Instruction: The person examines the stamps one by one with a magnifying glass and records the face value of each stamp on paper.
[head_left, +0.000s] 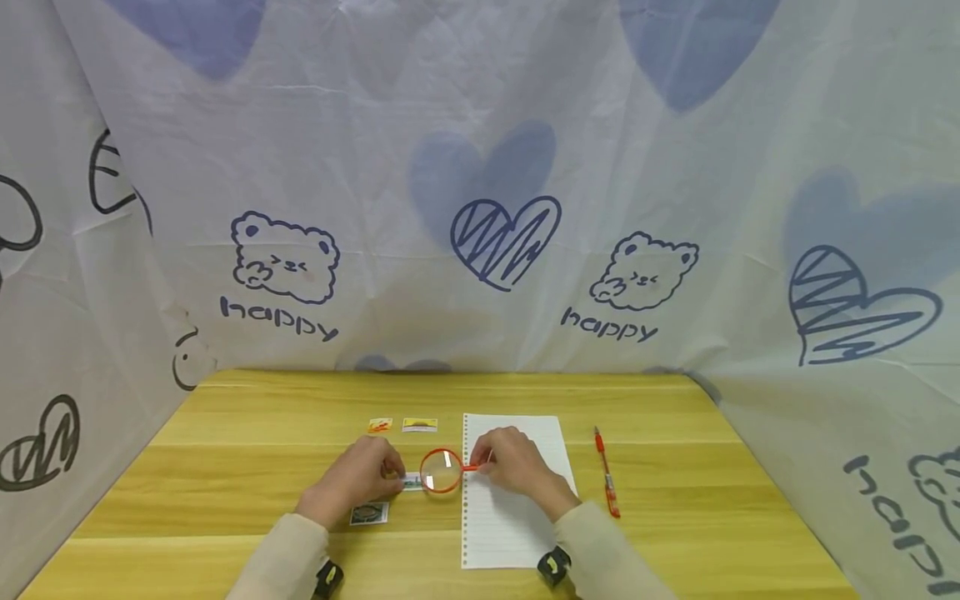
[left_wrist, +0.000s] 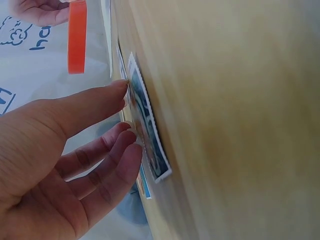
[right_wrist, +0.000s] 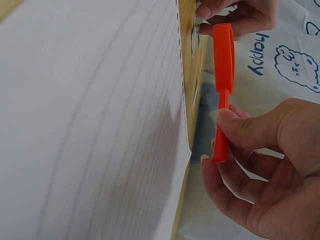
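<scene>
My right hand [head_left: 512, 460] grips the handle of a red-rimmed magnifying glass [right_wrist: 223, 57] between thumb and fingers. Its round lens is held above the table and overlaps the right end of a small greenish postage stamp [head_left: 412, 482] in the head view. At that stamp's left end, my left hand [head_left: 363, 473] pinches the edge with thumb and forefinger; the other fingers are loosely bent in the left wrist view. A darker stamp [left_wrist: 147, 120] with a white serrated border lies on the table just nearer than the left hand.
Two more stamps, one red and yellow [head_left: 380, 425] and one yellow [head_left: 420, 425], lie farther back. Lined loose-leaf paper [head_left: 517, 533] lies under the right hand. A red pen [head_left: 607, 471] rests right of it. A printed white cloth [head_left: 375, 167] hangs behind the wooden table [head_left: 225, 467].
</scene>
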